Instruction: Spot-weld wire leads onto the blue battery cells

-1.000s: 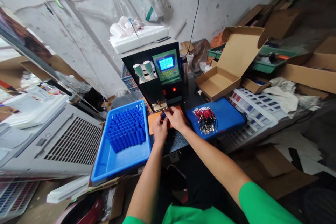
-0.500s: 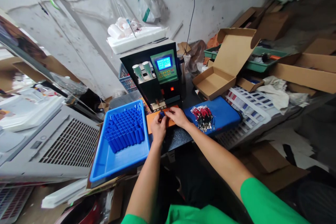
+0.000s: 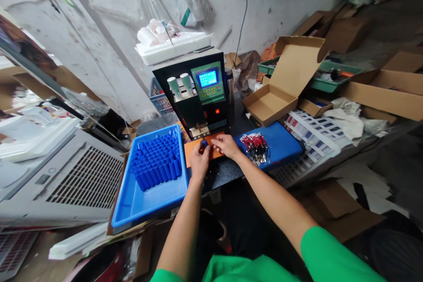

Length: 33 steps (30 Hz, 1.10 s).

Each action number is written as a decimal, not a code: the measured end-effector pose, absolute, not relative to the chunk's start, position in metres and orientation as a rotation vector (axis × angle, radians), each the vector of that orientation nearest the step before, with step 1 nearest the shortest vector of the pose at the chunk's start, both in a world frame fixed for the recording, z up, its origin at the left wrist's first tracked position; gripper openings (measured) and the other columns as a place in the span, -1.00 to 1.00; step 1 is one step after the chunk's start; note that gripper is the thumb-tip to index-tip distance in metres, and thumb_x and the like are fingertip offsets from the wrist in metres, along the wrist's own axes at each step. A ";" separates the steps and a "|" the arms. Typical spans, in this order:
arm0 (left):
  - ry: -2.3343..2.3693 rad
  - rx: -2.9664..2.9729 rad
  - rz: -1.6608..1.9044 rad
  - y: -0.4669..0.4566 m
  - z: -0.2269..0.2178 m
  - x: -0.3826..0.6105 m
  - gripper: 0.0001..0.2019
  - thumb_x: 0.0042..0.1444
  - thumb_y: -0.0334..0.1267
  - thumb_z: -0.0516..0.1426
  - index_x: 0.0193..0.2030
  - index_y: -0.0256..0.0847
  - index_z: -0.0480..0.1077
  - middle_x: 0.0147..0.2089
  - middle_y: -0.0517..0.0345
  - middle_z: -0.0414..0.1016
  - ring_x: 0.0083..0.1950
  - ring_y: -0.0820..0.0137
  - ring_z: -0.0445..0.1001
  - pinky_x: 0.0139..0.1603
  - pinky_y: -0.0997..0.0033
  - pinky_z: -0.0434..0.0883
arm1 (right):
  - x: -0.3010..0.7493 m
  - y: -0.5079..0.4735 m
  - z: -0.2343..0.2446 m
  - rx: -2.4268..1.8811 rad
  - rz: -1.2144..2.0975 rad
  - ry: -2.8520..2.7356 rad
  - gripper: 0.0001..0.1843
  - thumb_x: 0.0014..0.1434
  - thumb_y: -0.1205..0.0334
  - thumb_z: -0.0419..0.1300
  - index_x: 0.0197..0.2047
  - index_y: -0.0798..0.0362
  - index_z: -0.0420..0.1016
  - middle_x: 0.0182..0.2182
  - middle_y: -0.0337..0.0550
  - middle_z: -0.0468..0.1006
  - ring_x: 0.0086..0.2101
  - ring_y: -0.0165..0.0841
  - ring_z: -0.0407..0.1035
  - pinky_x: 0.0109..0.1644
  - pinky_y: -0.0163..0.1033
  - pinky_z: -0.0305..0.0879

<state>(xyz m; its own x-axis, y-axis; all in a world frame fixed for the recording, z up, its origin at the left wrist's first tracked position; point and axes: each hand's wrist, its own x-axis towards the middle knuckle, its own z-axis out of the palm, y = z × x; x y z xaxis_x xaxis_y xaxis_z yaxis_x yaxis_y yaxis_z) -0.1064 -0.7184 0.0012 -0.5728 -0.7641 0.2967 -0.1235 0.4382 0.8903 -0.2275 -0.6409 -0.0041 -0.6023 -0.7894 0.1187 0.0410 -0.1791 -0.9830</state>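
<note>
Behind the dark tabletop, a marked white wall is rising. One black machine is standing there, and its little screen is glowing blue. Under its front, an orange board is lying flat. Over the board, the left hand is gripping a small blue piece in its fingers. The right hand is bending its fingers just beside it; I cannot tell if they are holding anything. Blue tubes are filling part of a blue tub on the left. Red and black wires are resting on a blue pad on the right.
</note>
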 end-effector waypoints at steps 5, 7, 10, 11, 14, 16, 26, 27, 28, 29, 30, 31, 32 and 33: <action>-1.824 0.729 -1.179 -0.721 -0.002 -0.098 -0.61 0.14 -0.09 0.19 0.05 -0.25 0.49 -0.02 -0.04 0.60 -0.06 0.27 0.57 0.01 0.25 0.48 | -0.229 -0.640 0.000 -0.769 -1.857 1.431 -0.59 -0.02 -0.10 0.32 -0.56 0.06 0.36 -0.72 -0.33 0.34 -0.72 -0.54 0.13 -0.68 -0.41 -0.02; -1.800 0.782 -1.100 -0.719 -0.006 -0.090 -0.65 0.17 -0.09 0.15 0.00 -0.25 0.51 -0.06 -0.04 0.60 -0.08 0.28 0.57 -0.02 0.24 0.49 | -0.230 -0.640 0.001 -0.752 -1.862 1.419 -0.60 -0.03 -0.09 0.33 -0.55 0.07 0.38 -0.71 -0.32 0.36 -0.73 -0.55 0.13 -0.68 -0.41 -0.01; -1.925 0.783 -0.955 -0.714 -0.013 -0.080 -0.73 0.17 -0.13 0.15 -0.10 -0.22 0.53 -0.18 0.01 0.59 -0.21 0.33 0.54 -0.16 0.30 0.48 | -0.230 -0.638 0.002 -0.750 -1.864 1.406 -0.61 -0.03 -0.08 0.33 -0.55 0.07 0.39 -0.69 -0.30 0.40 -0.72 -0.55 0.15 -0.68 -0.42 0.01; -1.983 0.761 -0.901 -0.713 -0.014 -0.078 -0.75 0.16 -0.14 0.16 -0.12 -0.22 0.54 -0.21 0.03 0.58 -0.24 0.34 0.52 -0.19 0.32 0.47 | -0.230 -0.638 0.002 -0.754 -1.863 1.401 -0.61 -0.03 -0.08 0.32 -0.55 0.07 0.39 -0.69 -0.30 0.40 -0.72 -0.55 0.15 -0.68 -0.42 0.01; -2.123 0.706 -0.763 -0.711 -0.017 -0.078 -0.78 0.16 -0.16 0.18 -0.13 -0.19 0.55 -0.31 0.08 0.54 -0.30 0.37 0.47 -0.23 0.35 0.42 | -0.230 -0.638 0.001 -0.772 -1.864 1.385 -0.60 -0.01 -0.09 0.31 -0.54 0.07 0.38 -0.71 -0.33 0.37 -0.72 -0.56 0.13 -0.67 -0.42 0.00; -2.161 0.693 -0.719 -0.711 -0.017 -0.081 -0.80 0.18 -0.15 0.17 -0.17 -0.17 0.56 -0.36 0.10 0.52 -0.33 0.38 0.45 -0.25 0.36 0.40 | -0.230 -0.637 0.000 -0.789 -1.858 1.383 -0.59 0.00 -0.10 0.31 -0.54 0.07 0.38 -0.71 -0.34 0.36 -0.72 -0.56 0.12 -0.66 -0.42 -0.01; -2.168 0.702 -0.795 -0.714 -0.007 -0.088 -0.86 0.17 -0.23 0.13 -0.31 -0.17 0.50 -0.37 0.12 0.46 -0.37 0.39 0.40 -0.32 0.38 0.33 | -0.223 -0.635 -0.002 -1.105 -1.791 1.478 -0.77 -0.03 0.11 0.32 -0.39 0.10 0.50 -0.47 -0.22 0.52 -0.45 -0.43 0.36 -0.35 -0.33 0.28; -2.169 0.706 -0.795 -0.713 -0.006 -0.088 -0.87 0.17 -0.23 0.12 -0.32 -0.17 0.49 -0.37 0.12 0.46 -0.38 0.39 0.39 -0.33 0.38 0.32 | -0.222 -0.636 -0.003 -1.118 -1.785 1.491 -0.78 -0.02 0.11 0.31 -0.39 0.10 0.50 -0.46 -0.21 0.52 -0.44 -0.43 0.36 -0.34 -0.33 0.28; -2.167 0.708 -0.796 -0.712 -0.005 -0.089 -0.87 0.17 -0.23 0.12 -0.32 -0.17 0.47 -0.38 0.12 0.45 -0.39 0.40 0.38 -0.34 0.39 0.32 | -0.221 -0.636 -0.004 -1.125 -1.784 1.500 -0.78 -0.01 0.10 0.30 -0.40 0.10 0.50 -0.47 -0.21 0.52 -0.44 -0.43 0.36 -0.34 -0.33 0.28; -2.161 0.709 -0.798 -0.711 -0.004 -0.089 -0.87 0.17 -0.23 0.11 -0.32 -0.18 0.46 -0.37 0.12 0.44 -0.39 0.40 0.37 -0.34 0.39 0.32 | -0.221 -0.637 -0.004 -1.127 -1.789 1.505 -0.78 0.00 0.10 0.29 -0.41 0.10 0.50 -0.47 -0.21 0.52 -0.44 -0.43 0.35 -0.34 -0.33 0.27; -2.148 0.711 -0.795 -0.710 -0.003 -0.088 -0.88 0.18 -0.23 0.10 -0.30 -0.18 0.44 -0.36 0.12 0.43 -0.37 0.39 0.38 -0.34 0.39 0.33 | -0.221 -0.637 -0.004 -1.122 -1.801 1.502 -0.78 -0.01 0.09 0.29 -0.41 0.10 0.49 -0.48 -0.22 0.51 -0.45 -0.43 0.34 -0.35 -0.33 0.26; -2.133 0.709 -0.784 -0.708 -0.001 -0.087 -0.88 0.18 -0.23 0.10 -0.29 -0.18 0.42 -0.34 0.11 0.43 -0.34 0.38 0.39 -0.32 0.38 0.35 | -0.222 -0.637 -0.004 -1.109 -1.814 1.492 -0.77 -0.01 0.08 0.29 -0.42 0.10 0.49 -0.49 -0.22 0.50 -0.46 -0.43 0.33 -0.36 -0.33 0.25; -2.119 0.701 -0.761 -0.707 0.000 -0.086 -0.90 0.18 -0.23 0.10 -0.27 -0.18 0.41 -0.30 0.10 0.42 -0.29 0.36 0.41 -0.28 0.36 0.38 | -0.222 -0.636 -0.004 -1.088 -1.828 1.476 -0.76 -0.01 0.07 0.29 -0.42 0.09 0.48 -0.50 -0.23 0.49 -0.48 -0.44 0.32 -0.37 -0.33 0.24; -2.107 0.685 -0.730 -0.706 0.000 -0.085 -0.91 0.17 -0.24 0.11 -0.25 -0.17 0.40 -0.26 0.07 0.42 -0.22 0.33 0.43 -0.20 0.33 0.41 | -0.223 -0.635 -0.003 -1.058 -1.840 1.459 -0.75 -0.01 0.06 0.30 -0.42 0.09 0.48 -0.52 -0.24 0.48 -0.51 -0.44 0.30 -0.40 -0.33 0.23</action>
<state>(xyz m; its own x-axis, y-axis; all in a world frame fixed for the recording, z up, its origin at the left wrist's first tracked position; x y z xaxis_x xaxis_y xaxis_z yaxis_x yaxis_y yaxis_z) -0.0853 -0.7058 0.0004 -0.5441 -0.6749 0.4984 -0.2221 0.6888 0.6901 -0.2232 -0.6352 -0.0029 -0.5326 -0.8125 0.2370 -0.0457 -0.2520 -0.9666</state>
